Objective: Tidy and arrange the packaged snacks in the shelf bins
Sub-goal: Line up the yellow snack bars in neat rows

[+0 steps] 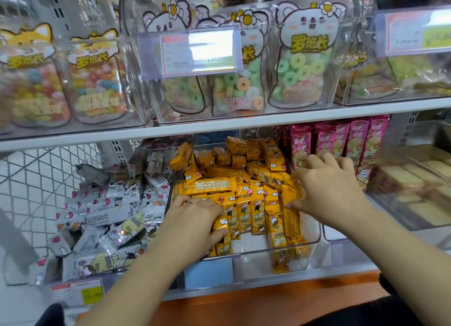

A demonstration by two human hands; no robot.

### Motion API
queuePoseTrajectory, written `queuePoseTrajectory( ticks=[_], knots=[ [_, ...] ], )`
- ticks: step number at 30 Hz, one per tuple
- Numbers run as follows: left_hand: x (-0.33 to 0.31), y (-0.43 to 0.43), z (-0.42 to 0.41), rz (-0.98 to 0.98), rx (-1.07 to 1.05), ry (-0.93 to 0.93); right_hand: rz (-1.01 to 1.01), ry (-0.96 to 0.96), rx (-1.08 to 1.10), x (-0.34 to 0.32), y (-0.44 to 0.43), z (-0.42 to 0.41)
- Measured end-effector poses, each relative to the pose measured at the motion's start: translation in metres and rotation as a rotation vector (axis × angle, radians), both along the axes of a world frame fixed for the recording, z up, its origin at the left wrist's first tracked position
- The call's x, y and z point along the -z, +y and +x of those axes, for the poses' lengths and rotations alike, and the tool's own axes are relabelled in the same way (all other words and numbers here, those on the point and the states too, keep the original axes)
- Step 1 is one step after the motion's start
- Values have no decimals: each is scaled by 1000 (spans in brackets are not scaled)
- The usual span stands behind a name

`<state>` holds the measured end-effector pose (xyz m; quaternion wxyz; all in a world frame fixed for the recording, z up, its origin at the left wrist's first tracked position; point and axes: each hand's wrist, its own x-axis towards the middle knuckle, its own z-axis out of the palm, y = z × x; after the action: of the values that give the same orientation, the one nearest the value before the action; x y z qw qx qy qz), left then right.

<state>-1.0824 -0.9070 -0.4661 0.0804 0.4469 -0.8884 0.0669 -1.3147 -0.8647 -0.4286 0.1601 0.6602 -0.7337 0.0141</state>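
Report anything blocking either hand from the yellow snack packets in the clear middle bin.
Nothing visible does: the left hand and right hand both touch the yellow snack packets inside the clear plastic bin.

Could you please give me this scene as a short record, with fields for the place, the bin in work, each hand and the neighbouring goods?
Place: shop shelf
Bin in work: middle clear bin of yellow packets, rows in front, a heap behind
Left hand: grips yellow packets at the front left
Right hand: on the packets at the right side; grip unclear
Left neighbour: white packets, loosely heaped
Right neighbour: pink packets, standing upright
Shelf above: candy bags in clear bins
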Motion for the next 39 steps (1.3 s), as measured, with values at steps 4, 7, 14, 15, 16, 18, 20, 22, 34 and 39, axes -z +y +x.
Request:
queuePoseTrajectory(
  ticks=[4, 7, 14, 15, 16, 18, 20, 22, 34, 39],
  knots=[
    [1, -1, 0, -1, 4, -8, 45, -51, -87, -5, 6, -2],
    [1, -1, 1, -2, 8, 3, 89, -279, -202, -13, 8, -7],
    [2, -2, 0, -13, 8, -11, 90, -872, -479, -20, 8, -15],
    [1, -2, 0, -11, 7, -12, 130, -927, -498, -17, 7, -13],
    [1, -2, 0, -10, 8, -12, 151, -958, -498, -14, 7, -12],
    [1, -2, 0, -12, 10, -11, 167, -982, -472, -8, 4, -9],
    [0, -1, 1, -13, 8, -2, 199, -1055, -456, -5, 3, -5],
    [0, -1, 1, -5, 5, 10, 228, -1113, -449, -3, 4, -2],
    [-1, 4, -1, -23, -49, 37, 158, -1208, -342, 11, -4, 23],
    [-5, 5, 1, -51, -83, 11, 264, -1166, -414, 31, -7, 42]
  ],
)
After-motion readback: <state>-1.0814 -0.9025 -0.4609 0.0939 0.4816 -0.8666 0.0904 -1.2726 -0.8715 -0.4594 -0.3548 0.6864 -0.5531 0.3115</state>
